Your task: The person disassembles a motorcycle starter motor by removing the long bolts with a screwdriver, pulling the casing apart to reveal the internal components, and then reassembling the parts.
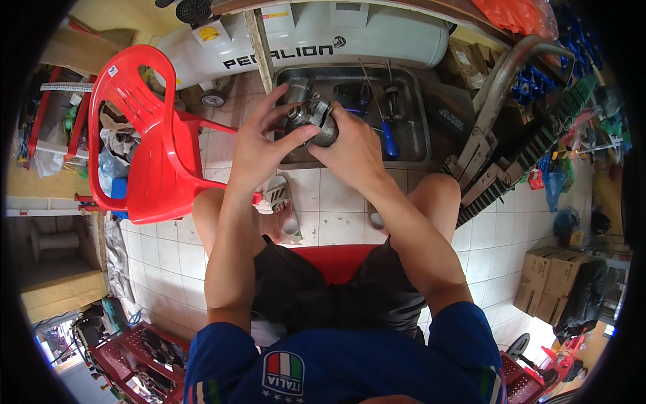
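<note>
Above the near left part of a metal tray (pixel 422 128), I hold a greyish, rounded metal machine part (pixel 328 132) with knobs and a slot. My right hand (pixel 353 149) wraps round its right side, with the fingers partly hidden behind it. At its left end, the thumb and a finger of my left hand (pixel 259 145) touch the part, while the other fingers are spread upward. A screwdriver with a blue handle (pixel 389 140) lies in the tray. Beside it are a dark metal tool with a rod (pixel 393 101) and a cylindrical metal piece (pixel 298 90).
A red plastic chair (pixel 145 168) stands at my left. Behind the tray lies a large white tank (pixel 303 44). To the right, a long metal jack-like frame (pixel 481 135) leans over the tiled floor (pixel 330 195). Cardboard boxes (pixel 548 283) sit at the far right.
</note>
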`<state>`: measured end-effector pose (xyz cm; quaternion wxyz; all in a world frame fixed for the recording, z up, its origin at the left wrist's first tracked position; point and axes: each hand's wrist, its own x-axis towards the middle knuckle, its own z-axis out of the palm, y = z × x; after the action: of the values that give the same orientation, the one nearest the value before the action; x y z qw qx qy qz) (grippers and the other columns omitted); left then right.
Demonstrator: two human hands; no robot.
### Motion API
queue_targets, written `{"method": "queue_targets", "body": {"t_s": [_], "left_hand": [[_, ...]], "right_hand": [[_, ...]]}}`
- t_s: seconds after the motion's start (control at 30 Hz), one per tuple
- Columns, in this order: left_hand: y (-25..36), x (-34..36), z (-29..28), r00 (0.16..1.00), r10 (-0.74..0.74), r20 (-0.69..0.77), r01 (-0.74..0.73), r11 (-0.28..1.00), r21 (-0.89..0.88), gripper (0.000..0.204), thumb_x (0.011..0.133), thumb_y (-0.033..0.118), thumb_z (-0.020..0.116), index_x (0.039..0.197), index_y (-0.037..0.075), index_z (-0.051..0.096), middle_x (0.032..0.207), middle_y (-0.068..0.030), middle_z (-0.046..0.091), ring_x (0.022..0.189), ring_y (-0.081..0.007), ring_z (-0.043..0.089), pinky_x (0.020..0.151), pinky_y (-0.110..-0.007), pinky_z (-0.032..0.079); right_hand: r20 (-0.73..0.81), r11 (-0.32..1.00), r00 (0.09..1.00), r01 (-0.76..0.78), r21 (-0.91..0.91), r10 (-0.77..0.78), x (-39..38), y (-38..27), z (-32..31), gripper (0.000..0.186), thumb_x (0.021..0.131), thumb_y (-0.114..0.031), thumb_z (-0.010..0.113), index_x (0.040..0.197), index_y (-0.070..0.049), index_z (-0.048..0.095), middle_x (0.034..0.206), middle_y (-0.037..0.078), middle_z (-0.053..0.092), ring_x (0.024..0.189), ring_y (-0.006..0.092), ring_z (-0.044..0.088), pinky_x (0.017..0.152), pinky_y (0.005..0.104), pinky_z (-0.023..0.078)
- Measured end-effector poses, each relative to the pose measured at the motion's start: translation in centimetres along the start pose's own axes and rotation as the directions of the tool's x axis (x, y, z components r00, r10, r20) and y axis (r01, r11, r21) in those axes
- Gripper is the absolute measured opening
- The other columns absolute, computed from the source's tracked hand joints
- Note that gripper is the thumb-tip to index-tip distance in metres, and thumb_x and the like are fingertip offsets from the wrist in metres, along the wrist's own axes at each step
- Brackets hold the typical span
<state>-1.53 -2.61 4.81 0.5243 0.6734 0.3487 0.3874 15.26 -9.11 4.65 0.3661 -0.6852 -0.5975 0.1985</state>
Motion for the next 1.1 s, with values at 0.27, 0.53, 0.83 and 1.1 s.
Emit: {"method": "queue_targets", "body": {"t_s": [0.27,0.53,0.83,1.1], "left_hand": [[0.5,0.1,-1.0,0.989,0.118,0.092,-0.126,0.988,0.088,0.094,0.074,0.025,0.090,0.150,-0.001,0.041,0.119,-0.0131,0.070,0.105,-0.0168,0.064,0.092,-0.032,0.049],[1.2,-0.3,0.5,0.997,-0.045,-0.056,0.053,0.985,0.162,0.084,0.076,0.031,0.089,0.143,-0.002,0.049,0.112,-0.0172,0.071,0.101,-0.0173,0.065,0.092,-0.032,0.050],[0.4,-0.3,-0.4,0.998,-0.049,-0.036,0.047,0.996,-0.072,0.082,0.081,0.027,0.086,0.146,0.000,0.045,0.122,-0.0180,0.066,0.112,-0.0192,0.060,0.099,-0.033,0.045],[0.1,-0.1,-1.1,0.995,-0.064,0.074,0.071,0.993,-0.090,0.085,0.080,0.020,0.087,0.149,0.000,0.041,0.123,-0.0170,0.066,0.108,-0.0184,0.061,0.091,-0.033,0.050]], "right_hand": [[-0.014,0.996,0.999,0.042,0.075,-0.041,-0.1,0.4,0.5,0.063,0.067,-0.021,0.081,0.124,-0.005,0.058,0.099,0.019,0.071,0.095,0.0399,0.068,0.079,0.0459,0.055],[0.081,0.991,0.993,-0.094,0.099,0.086,0.1,-0.1,0.2,0.066,0.067,-0.021,0.081,0.127,-0.006,0.058,0.099,0.021,0.072,0.096,0.0396,0.069,0.082,0.0443,0.055],[0.085,0.938,0.992,-0.114,0.328,0.091,0.4,0.9,0.7,0.065,0.069,-0.018,0.083,0.127,-0.001,0.058,0.107,0.016,0.071,0.098,0.0269,0.069,0.088,0.0353,0.053],[0.111,0.927,0.992,-0.097,0.362,0.060,0.5,1.2,0.6,0.060,0.071,-0.019,0.082,0.123,0.000,0.059,0.106,0.015,0.071,0.096,0.0242,0.068,0.087,0.0349,0.053]]}}
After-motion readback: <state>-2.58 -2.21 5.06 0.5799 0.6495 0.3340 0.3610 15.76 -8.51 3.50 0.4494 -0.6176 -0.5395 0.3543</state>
